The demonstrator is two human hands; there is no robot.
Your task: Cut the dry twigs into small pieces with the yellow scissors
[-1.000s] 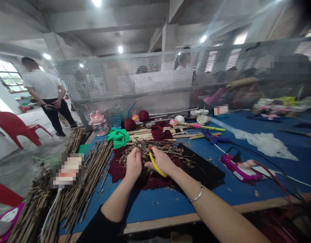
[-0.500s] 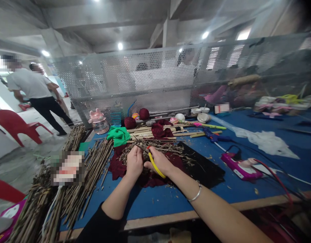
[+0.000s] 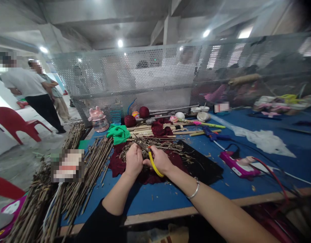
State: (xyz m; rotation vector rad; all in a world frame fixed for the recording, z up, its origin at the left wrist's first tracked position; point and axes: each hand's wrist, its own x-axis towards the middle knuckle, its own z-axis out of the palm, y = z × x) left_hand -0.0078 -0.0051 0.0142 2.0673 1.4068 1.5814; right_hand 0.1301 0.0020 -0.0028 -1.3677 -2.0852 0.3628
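Observation:
My right hand (image 3: 160,161) is closed round yellow-handled scissors (image 3: 152,162), whose blades point up and left and stand apart. Beside it, my left hand (image 3: 134,158) is closed near the blades, the backs of its fingers toward me; what it grips is hidden. Both hands are over a heap of dry twigs (image 3: 168,145). The heap lies on a dark red cloth (image 3: 117,163), and a black sheet (image 3: 203,165) extends to its right.
Long stick bundles (image 3: 87,179) lie at the left. Behind are a green cloth (image 3: 118,134), red yarn balls (image 3: 144,113) and a pink-lidded jar (image 3: 97,119). A blue glue gun (image 3: 211,133) and a purple power strip (image 3: 239,165) with cords are at right. People stand beyond the table.
The scissor blades are spread wider and show more clearly above the hands. Both hands stay in nearly the same place. At the far left, the standing people have shifted slightly.

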